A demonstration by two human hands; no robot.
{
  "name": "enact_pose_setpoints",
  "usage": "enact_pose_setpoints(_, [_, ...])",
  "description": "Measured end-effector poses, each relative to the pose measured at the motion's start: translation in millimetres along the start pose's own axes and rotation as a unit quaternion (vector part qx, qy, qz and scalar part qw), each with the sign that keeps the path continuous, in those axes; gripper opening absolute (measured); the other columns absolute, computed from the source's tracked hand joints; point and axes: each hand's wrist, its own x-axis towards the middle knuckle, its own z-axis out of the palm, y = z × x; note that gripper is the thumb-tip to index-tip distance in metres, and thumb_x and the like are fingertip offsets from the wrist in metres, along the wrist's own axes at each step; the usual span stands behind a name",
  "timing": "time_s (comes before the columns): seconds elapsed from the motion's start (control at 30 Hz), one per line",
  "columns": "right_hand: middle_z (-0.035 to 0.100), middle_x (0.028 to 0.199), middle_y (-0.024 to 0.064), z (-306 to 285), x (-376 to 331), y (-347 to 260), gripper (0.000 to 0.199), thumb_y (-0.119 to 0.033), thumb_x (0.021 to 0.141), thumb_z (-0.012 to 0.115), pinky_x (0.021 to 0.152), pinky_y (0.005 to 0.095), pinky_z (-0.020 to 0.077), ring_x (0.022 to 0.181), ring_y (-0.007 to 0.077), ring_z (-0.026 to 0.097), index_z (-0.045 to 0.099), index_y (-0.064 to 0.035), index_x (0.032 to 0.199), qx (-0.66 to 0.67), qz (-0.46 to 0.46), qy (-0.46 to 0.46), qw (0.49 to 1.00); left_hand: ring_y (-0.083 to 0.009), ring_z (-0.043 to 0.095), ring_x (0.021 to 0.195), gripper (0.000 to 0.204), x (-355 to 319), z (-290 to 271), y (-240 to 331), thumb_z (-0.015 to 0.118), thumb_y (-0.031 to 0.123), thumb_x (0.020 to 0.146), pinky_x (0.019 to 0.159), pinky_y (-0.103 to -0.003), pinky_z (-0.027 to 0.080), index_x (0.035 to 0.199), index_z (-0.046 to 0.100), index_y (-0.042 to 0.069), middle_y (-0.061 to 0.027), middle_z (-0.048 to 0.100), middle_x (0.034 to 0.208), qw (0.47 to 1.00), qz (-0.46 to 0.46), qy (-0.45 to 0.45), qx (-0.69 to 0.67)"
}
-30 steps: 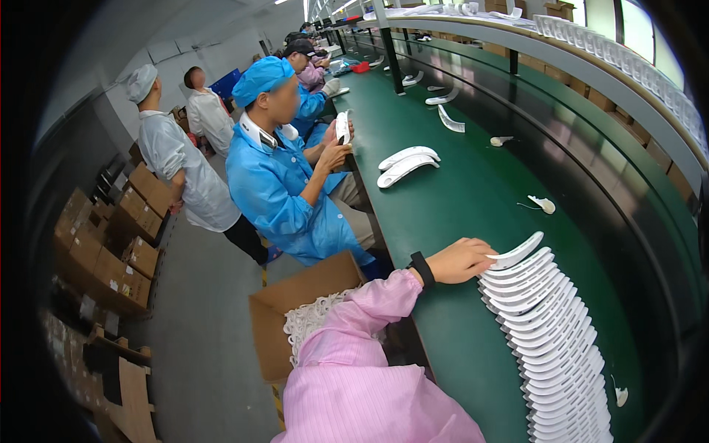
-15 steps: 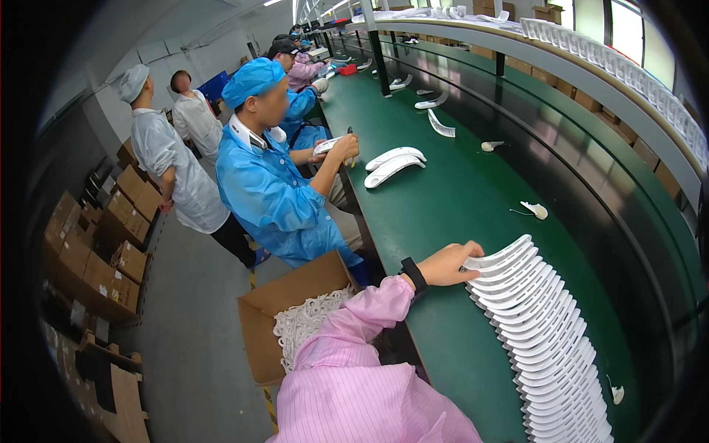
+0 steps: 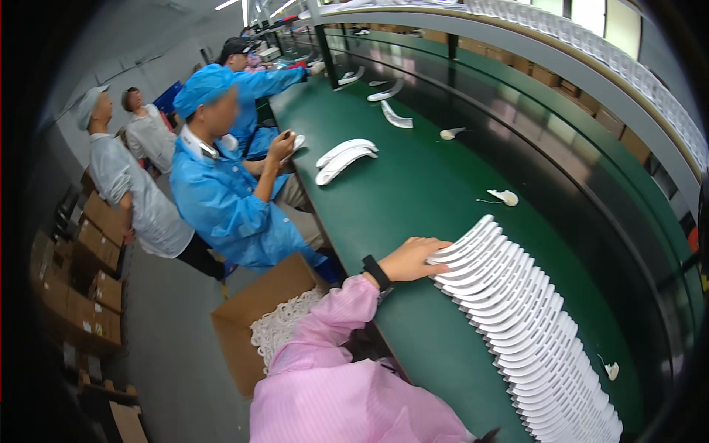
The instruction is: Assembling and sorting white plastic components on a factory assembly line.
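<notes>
Head view. One hand in frame: the left hand (image 3: 413,258), pink sleeve, black wristband (image 3: 377,272). Right hand not in view.

Counts: one long overlapping row of white curved plastic pieces (image 3: 524,325) on the green bench (image 3: 413,192); too many and too tightly lapped to count exactly, several dozen. Further up the bench: a pair of the same curved pieces (image 3: 343,159) lying side by side, two more single ones (image 3: 395,114) beyond, and two small white scraps (image 3: 506,196) near the belt edge. One open cardboard box (image 3: 258,325) with white parts inside sits at floor level left of the bench. Four other people visible on the left, two in blue coats, two in grey.

Orientation: the row's long axis runs from the hand diagonally down to the lower right corner. Each piece lies crosswise to that axis, ends pointing upper right and lower left.

Grip: left hand lies flat, fingers curled over the near end of the topmost piece in the row, touching it; not a closed grasp.

Change against the earlier frames: hand stays on the row's top end; the nearest blue-coated person (image 3: 221,192) now appears lower left, so the head has turned.
</notes>
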Motion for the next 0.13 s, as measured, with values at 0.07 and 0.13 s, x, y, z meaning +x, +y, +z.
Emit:
enact_pose_setpoints(0.07, [0.061, 0.105, 0.0219, -5.0, -3.0, -24.7, 0.026, -0.012, 0.094, 0.057, 0.084, 0.0398, 0.0457, 0.088, 0.0291, 0.055, 0.058, 0.0097, 0.11, 0.034, -0.013, -0.002, 0.999, -0.0312, 0.053, 0.116, 0.056, -2.7, -5.4, 3.9, 0.059, 0.039, 0.093, 0.105, -0.042, 0.031, 0.137, 0.049, 0.007, -0.0146, 0.059, 0.126, 1.0, -0.014, -0.022, 0.003])
enact_pose_setpoints(0.13, [0.062, 0.101, 0.0219, -11.1, -4.8, -40.8, 0.025, -0.012, 0.093, 0.06, 0.082, 0.0395, 0.0462, 0.084, 0.0282, 0.056, 0.06, 0.0103, 0.105, 0.066, -0.025, -0.012, 0.997, -0.0315, 0.052, 0.118, 0.057, -3.7, 0.5, -2.2, 0.059, 0.039, 0.093, 0.107, -0.042, 0.03, 0.138, 0.048, 0.006, -0.0155, 0.057, 0.13, 1.0, 0.002, 0.0, 0.007])
